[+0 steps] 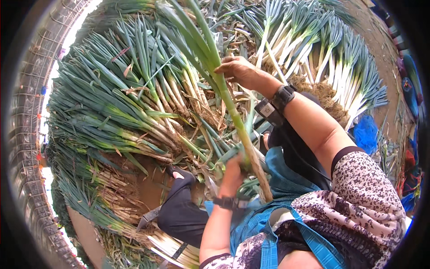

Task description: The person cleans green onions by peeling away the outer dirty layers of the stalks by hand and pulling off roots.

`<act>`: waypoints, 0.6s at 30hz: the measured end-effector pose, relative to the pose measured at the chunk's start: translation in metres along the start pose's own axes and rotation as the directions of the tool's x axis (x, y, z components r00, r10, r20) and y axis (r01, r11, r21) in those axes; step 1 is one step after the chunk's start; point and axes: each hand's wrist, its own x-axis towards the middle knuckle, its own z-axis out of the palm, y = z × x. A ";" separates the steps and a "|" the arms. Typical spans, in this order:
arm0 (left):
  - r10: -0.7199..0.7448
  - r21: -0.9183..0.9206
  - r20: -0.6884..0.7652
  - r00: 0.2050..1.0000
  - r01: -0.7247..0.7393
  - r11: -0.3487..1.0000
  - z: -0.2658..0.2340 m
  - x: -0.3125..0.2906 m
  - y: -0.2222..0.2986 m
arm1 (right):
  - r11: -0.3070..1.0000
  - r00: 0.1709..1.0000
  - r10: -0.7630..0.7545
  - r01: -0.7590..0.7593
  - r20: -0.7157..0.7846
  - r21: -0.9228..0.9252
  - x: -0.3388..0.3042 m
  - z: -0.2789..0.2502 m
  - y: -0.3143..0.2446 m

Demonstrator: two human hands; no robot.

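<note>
A long green onion (236, 117) stands tilted in front of me, its leaves up and away and its brownish root end down by my lap. My right hand (239, 71) is closed on it where the green leaves fan out from the stalk. Lower down, my left hand (234, 174) is beside the stalk, smeared by motion. Green leaf strips show at its fingers, but whether it grips them or the stalk is unclear. Both wrists wear dark bands; a small dark box (268, 112) is strapped at the right wrist.
Untrimmed green onions (103, 98) with soiled stalks are heaped at the left. Cleaned white-stalked ones (340, 67) lie fanned at the far right, more (186, 251) at the lower left. Peeled leaves litter the ground between. A blue plastic bag (366, 133) lies at right; wire mesh (33, 112) bounds the left.
</note>
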 end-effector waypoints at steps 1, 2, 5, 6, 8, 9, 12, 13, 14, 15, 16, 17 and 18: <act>-0.141 0.181 -0.052 0.989 0.148 0.972 -0.025 -0.006 -0.020 | 1.000 1.000 -0.011 0.011 -0.002 0.021 -0.006 0.007 -0.007; -0.015 0.452 -0.128 0.992 0.072 0.889 -0.033 -0.003 -0.015 | 0.999 0.999 -0.028 0.028 0.027 -0.026 -0.007 0.004 -0.013; 0.418 0.660 -0.174 0.891 -0.210 0.722 -0.035 0.011 0.023 | 0.983 0.993 -0.025 0.004 0.113 0.183 -0.016 0.010 -0.018; 0.533 0.376 -0.249 0.809 -0.426 0.823 -0.009 0.017 0.045 | 0.971 0.988 -0.042 0.005 0.149 0.241 -0.023 0.013 -0.020; 0.414 0.100 -0.035 0.910 -0.409 0.907 0.045 0.016 0.088 | 0.956 0.988 -0.092 0.054 0.121 0.289 -0.026 0.011 -0.023; 0.377 0.011 0.025 0.926 -0.377 0.926 0.058 0.015 0.097 | 0.942 0.987 -0.109 0.064 0.120 0.331 -0.025 0.015 -0.021; 0.323 -0.166 0.184 0.928 -0.294 0.941 0.081 0.022 0.116 | 0.941 0.978 -0.100 0.033 0.183 0.337 -0.021 0.016 -0.019; 0.328 -0.187 0.177 0.928 -0.296 0.937 0.081 0.024 0.117 | 0.988 0.986 -0.061 0.038 0.155 0.147 -0.027 0.016 -0.022; 0.335 -0.208 0.168 0.927 -0.298 0.931 0.081 0.026 0.118 | 0.998 0.992 -0.027 0.033 0.121 -0.047 -0.034 0.019 -0.025; 0.332 -0.194 0.147 0.932 -0.302 0.933 0.081 0.027 0.117 | 0.964 0.990 -0.072 0.102 0.125 -0.247 -0.038 0.018 -0.026; 0.308 -0.210 0.126 0.943 -0.278 0.937 0.081 0.027 0.115 | 0.902 0.987 -0.122 0.155 0.105 -0.404 -0.040 0.019 -0.027; 0.283 -0.228 0.104 0.953 -0.255 0.940 0.078 0.027 0.113 | 0.903 0.986 -0.105 0.151 0.133 -0.403 -0.043 0.018 -0.029; 0.259 -0.247 0.079 0.963 -0.233 0.941 0.076 0.026 0.111 | 0.904 0.983 -0.088 0.147 0.162 -0.402 -0.045 0.018 -0.032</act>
